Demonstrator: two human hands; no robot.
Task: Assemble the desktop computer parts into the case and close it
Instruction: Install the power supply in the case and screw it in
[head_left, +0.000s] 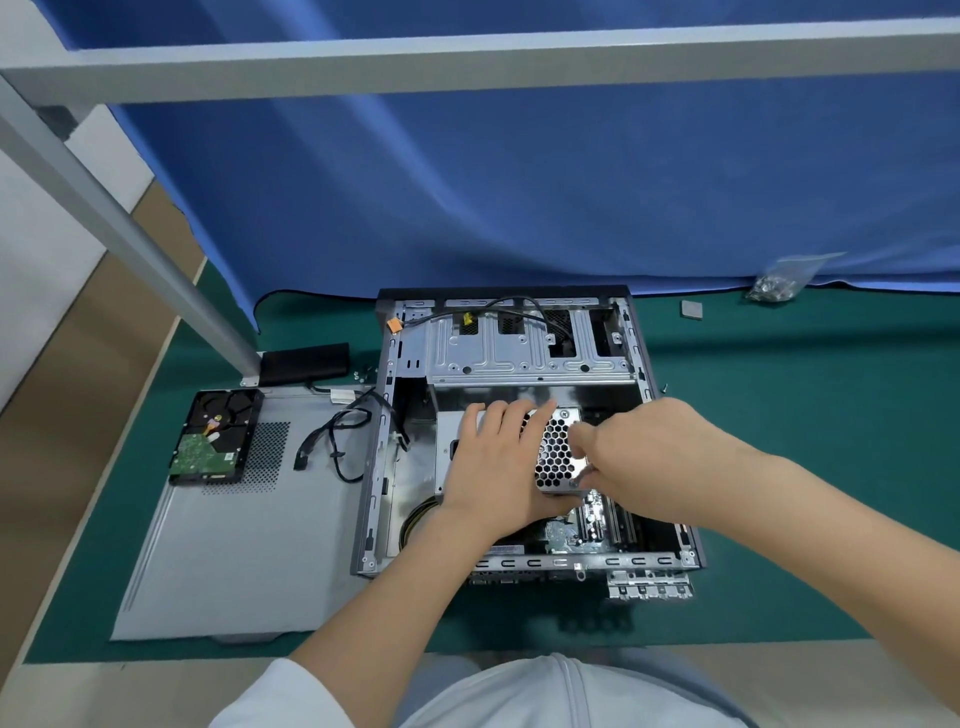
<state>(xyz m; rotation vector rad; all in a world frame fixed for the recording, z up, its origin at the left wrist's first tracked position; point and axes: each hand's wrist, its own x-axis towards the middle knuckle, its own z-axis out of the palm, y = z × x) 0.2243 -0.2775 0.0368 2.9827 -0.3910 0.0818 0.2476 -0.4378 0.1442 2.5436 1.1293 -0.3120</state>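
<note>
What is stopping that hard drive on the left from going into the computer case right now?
Nothing visible blocks it. The hard drive lies untouched on the side panel, left of the open case. Both hands are busy inside: the left hand and right hand hold the power supply.

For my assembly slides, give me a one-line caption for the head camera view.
Both hands seat the power supply in the open case; hard drive waits on the side panel.
</note>
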